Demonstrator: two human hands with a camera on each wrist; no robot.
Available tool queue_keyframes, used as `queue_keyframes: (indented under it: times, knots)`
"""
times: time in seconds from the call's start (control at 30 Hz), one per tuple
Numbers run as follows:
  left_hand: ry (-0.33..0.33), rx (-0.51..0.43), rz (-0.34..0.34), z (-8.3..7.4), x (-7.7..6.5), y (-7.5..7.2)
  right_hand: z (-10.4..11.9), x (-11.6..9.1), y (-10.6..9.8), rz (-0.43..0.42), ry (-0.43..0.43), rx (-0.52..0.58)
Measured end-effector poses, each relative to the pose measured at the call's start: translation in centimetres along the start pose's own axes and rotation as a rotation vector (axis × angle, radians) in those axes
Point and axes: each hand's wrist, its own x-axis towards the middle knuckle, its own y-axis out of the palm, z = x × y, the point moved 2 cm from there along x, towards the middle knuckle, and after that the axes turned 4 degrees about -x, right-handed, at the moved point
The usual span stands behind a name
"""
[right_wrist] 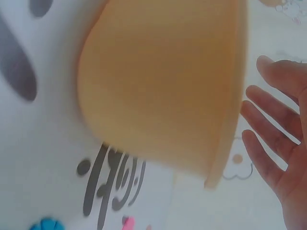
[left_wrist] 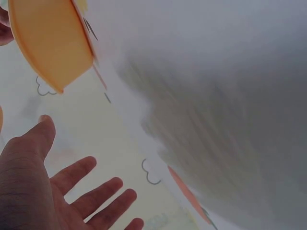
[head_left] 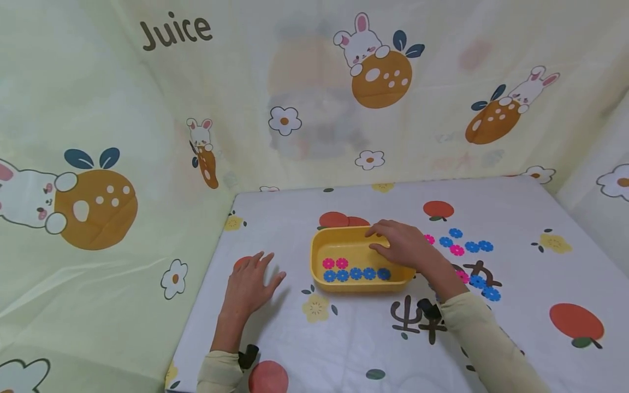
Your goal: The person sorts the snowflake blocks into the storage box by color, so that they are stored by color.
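A yellow plastic box [head_left: 350, 245] stands mid-table in the head view. Along its near side lie flat flower-shaped discs: a row of several blue discs [head_left: 356, 273], with two pink discs [head_left: 342, 263] behind the row's left end. My right hand [head_left: 404, 244] hovers over the box's right end, fingers apart and nothing between them; the right wrist view shows the spread fingers [right_wrist: 273, 115] beside the rim. To the left of the box, my left hand [head_left: 249, 285] is held over the cloth with its fingers spread, holding nothing.
Right of the box, several loose blue discs [head_left: 472, 247] and pink discs [head_left: 457, 250] are scattered on the table, some partly hidden by my right forearm. A printed white cloth [head_left: 363, 333] covers the table. Patterned curtains [head_left: 314, 65] stand behind and at the sides.
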Motion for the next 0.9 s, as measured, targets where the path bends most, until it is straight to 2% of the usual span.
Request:
queue_keyframes:
  times: [0.33, 0.6, 0.9]
  knots:
    - [-0.002, 0.001, 0.001, -0.2, -0.1, -0.1, -2.3, -2.0, -1.3, -0.007, 0.082, 0.004]
    - [0.017, -0.015, -0.009, -0.3, 0.0, -0.2, -4.6, -3.7, -2.0, -0.019, 0.129, 0.016]
    - [0.003, -0.006, 0.004, -0.4, 0.1, -0.1, -6.2, -5.7, -2.8, -0.039, 0.161, -0.006]
